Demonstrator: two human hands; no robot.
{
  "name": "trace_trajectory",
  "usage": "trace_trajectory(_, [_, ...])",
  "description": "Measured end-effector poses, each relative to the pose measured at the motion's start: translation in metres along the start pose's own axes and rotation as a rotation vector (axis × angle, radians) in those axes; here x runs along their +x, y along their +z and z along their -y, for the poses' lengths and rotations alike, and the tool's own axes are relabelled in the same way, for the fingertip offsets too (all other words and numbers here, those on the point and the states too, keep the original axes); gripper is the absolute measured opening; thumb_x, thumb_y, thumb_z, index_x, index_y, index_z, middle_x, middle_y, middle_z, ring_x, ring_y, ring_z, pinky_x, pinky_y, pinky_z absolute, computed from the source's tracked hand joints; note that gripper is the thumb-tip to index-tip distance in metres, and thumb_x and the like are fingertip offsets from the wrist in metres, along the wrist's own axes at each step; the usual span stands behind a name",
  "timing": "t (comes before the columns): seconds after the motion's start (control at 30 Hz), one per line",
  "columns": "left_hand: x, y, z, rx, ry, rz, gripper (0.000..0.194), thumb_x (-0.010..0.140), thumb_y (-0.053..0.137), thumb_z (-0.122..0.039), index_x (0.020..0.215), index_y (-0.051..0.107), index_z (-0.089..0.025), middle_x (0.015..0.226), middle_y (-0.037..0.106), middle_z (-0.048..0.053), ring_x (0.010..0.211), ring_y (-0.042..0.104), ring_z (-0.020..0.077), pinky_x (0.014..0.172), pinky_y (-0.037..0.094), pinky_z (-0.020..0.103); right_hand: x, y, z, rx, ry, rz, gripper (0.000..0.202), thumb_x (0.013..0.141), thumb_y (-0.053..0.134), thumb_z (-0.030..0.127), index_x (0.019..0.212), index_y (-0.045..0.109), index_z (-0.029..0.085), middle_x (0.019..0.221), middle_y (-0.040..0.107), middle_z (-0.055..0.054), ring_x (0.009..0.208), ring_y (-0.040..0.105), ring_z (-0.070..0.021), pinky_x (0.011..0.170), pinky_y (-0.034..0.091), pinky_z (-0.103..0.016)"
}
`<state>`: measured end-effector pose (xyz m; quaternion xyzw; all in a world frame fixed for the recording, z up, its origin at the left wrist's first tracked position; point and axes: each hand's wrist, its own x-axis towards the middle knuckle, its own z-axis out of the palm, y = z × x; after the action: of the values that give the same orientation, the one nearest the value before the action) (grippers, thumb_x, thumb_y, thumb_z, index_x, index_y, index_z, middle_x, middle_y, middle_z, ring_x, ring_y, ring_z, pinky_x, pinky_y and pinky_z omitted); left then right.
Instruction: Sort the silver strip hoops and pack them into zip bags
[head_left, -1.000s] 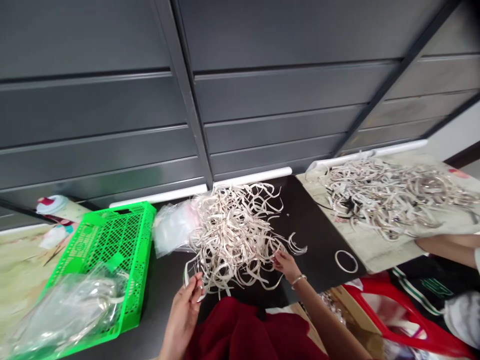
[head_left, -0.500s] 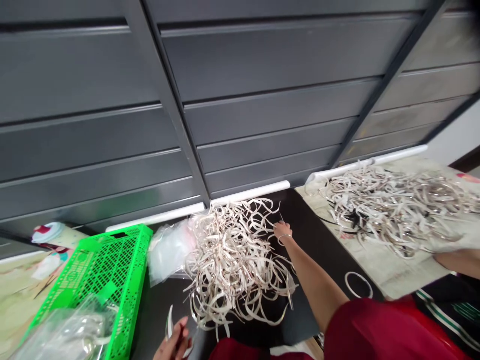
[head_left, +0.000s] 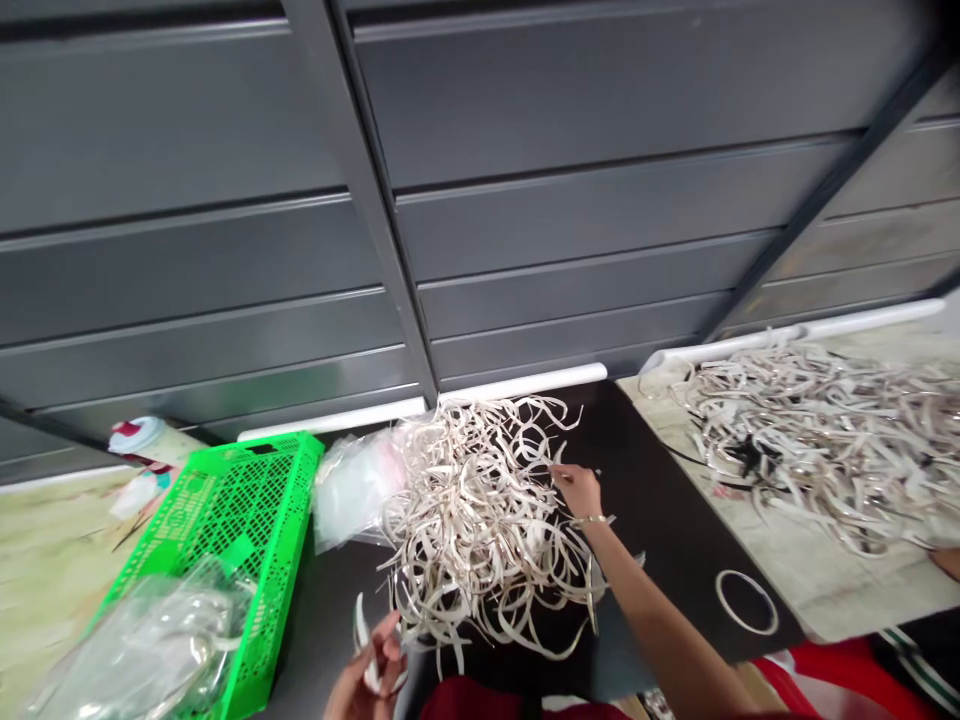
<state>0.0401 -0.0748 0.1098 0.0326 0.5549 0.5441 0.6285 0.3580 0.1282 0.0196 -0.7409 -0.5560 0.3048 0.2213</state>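
A tangled heap of thin, pale curved strips (head_left: pixel 480 500) with shiny edges lies on the dark table. My right hand (head_left: pixel 579 490), with a bangle at the wrist, is at the heap's right edge, thumb and fingers pinched on one of the strips. Near the table's front edge, left of the heap, my left hand (head_left: pixel 371 665) has its fingers curled around a white curved strip (head_left: pixel 362 622) that sticks up out of them. How many strips this hand holds I cannot tell.
Left stands a green plastic crate (head_left: pixel 289 560) with bagged strips (head_left: pixel 180 640). Clear plastic bags (head_left: pixel 352 490) lie between crate and heap. A white ring (head_left: pixel 747 602) rests on the right side. Another heap (head_left: pixel 832 430) covers the neighbouring table, with part of a co-worker's hand (head_left: pixel 946 562) beside it.
My right hand has drawn slightly toward me, its fingers now at the heap's edge. My left hand still holds its strip. The whole view has shifted a little.
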Motion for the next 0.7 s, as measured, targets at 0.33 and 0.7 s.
trace_trajectory(0.33, [-0.013,0.056,-0.009,0.058,0.068,0.278,0.037,0.063,0.08,-0.035,0.091,0.074,-0.012,0.066,0.061,0.003,0.059,0.05,0.0107,0.06,0.042,0.021,-0.174,0.017,0.104,0.912,-0.342,0.419,0.011,0.076,0.064,0.028,0.079,0.056,0.021,0.066,0.063,0.002,0.061,0.06,-0.0138,0.06,0.049,-0.026])
trace_trajectory(0.7, [-0.019,0.049,-0.003,0.053,0.14,0.34,0.032,0.066,0.077,-0.039,0.084,0.071,-0.013,0.079,0.068,0.006,0.08,0.06,0.0191,0.078,0.044,0.027,-0.212,0.037,0.14,0.765,-0.443,0.381,0.007,0.073,0.065,0.019,0.073,0.059,0.022,0.074,0.068,0.0,0.069,0.065,-0.0158,0.067,0.052,-0.027])
